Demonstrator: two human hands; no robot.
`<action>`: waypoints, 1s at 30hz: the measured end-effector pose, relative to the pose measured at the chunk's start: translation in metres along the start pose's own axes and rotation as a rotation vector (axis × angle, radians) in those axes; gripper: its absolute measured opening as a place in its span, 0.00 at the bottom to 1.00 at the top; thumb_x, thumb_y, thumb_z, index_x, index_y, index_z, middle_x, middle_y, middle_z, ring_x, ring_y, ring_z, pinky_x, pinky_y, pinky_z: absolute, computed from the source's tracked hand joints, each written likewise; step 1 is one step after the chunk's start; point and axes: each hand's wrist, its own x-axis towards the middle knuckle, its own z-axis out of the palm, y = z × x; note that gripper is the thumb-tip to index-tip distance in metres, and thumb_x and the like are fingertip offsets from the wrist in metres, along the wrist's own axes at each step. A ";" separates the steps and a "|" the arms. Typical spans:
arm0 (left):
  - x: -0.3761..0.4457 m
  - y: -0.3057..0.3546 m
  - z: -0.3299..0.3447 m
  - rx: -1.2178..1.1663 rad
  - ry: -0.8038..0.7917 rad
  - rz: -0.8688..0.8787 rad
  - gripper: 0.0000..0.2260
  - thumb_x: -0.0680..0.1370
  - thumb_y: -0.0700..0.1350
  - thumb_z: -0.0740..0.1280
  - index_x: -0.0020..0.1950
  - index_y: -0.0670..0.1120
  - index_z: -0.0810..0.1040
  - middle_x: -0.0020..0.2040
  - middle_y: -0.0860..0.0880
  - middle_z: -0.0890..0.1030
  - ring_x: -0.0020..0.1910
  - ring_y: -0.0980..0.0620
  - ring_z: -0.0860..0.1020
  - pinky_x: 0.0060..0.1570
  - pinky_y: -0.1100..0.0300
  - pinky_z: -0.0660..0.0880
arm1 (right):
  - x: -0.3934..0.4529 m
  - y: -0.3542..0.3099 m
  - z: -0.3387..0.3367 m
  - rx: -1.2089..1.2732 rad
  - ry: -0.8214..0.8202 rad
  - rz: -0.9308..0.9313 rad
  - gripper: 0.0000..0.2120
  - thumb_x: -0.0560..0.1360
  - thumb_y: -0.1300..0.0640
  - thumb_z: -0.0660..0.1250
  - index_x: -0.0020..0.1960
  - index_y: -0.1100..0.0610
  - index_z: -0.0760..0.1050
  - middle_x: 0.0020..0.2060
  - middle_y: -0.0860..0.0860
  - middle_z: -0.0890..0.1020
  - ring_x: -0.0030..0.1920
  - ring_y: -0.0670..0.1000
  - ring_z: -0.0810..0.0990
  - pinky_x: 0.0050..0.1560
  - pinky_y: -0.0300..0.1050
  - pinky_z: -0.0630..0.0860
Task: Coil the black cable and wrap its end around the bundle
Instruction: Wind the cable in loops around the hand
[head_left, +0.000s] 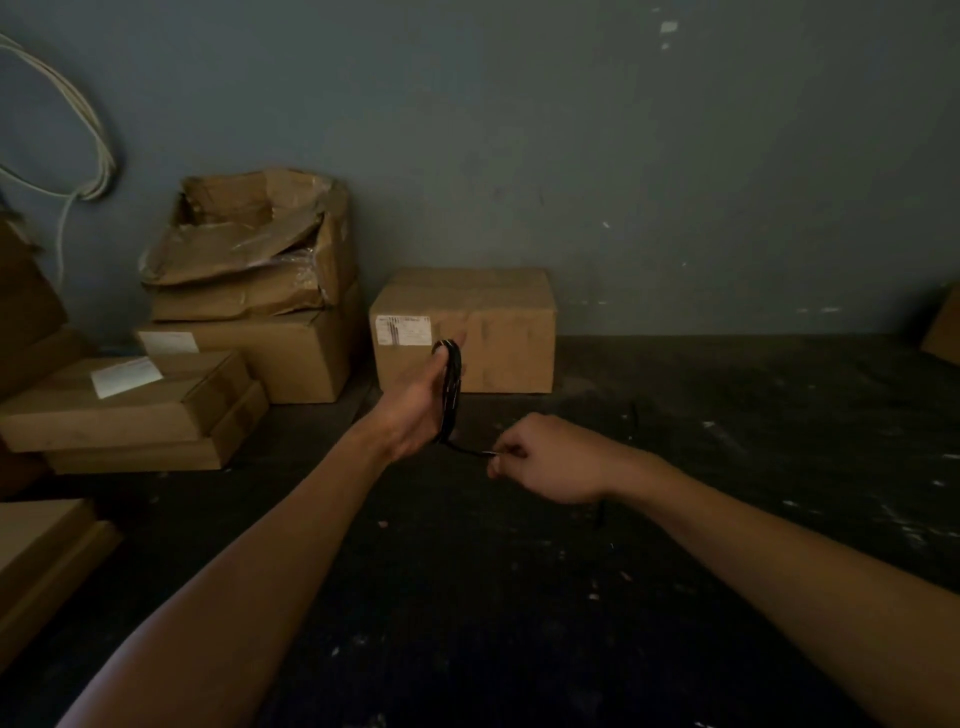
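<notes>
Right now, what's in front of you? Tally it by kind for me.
Cardboard boxes: 8, counting partial ones at the edges, e.g. the labelled box and the torn open box
Black cable bundles: 1, in the left hand, its end pinched by the right hand
Pale wall cable loops: 1
Total: 10

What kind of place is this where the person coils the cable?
Probably a storeroom or back room. Cardboard boxes stand stacked along a bare grey wall, the dark floor is speckled with pale marks, and pale loose cables hang at the left.
</notes>
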 end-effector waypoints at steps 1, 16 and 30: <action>-0.002 -0.004 -0.003 0.041 -0.008 -0.030 0.18 0.83 0.57 0.51 0.74 0.65 0.64 0.81 0.47 0.51 0.79 0.43 0.47 0.71 0.30 0.45 | -0.002 -0.003 -0.007 -0.037 0.019 -0.014 0.10 0.81 0.52 0.61 0.55 0.52 0.79 0.39 0.47 0.80 0.34 0.43 0.76 0.33 0.38 0.70; -0.052 -0.010 0.017 -0.106 -0.760 -0.421 0.22 0.80 0.58 0.57 0.74 0.62 0.66 0.78 0.44 0.64 0.75 0.35 0.61 0.67 0.24 0.54 | 0.012 0.019 -0.092 -0.130 0.193 -0.238 0.03 0.70 0.49 0.74 0.42 0.46 0.81 0.41 0.43 0.83 0.46 0.47 0.80 0.50 0.50 0.75; -0.056 0.015 0.027 -0.390 -0.950 -0.178 0.24 0.81 0.56 0.58 0.78 0.61 0.59 0.79 0.41 0.57 0.75 0.30 0.57 0.64 0.25 0.57 | 0.012 0.075 -0.056 0.564 0.284 -0.122 0.08 0.74 0.51 0.68 0.41 0.55 0.76 0.29 0.49 0.72 0.29 0.44 0.69 0.32 0.40 0.66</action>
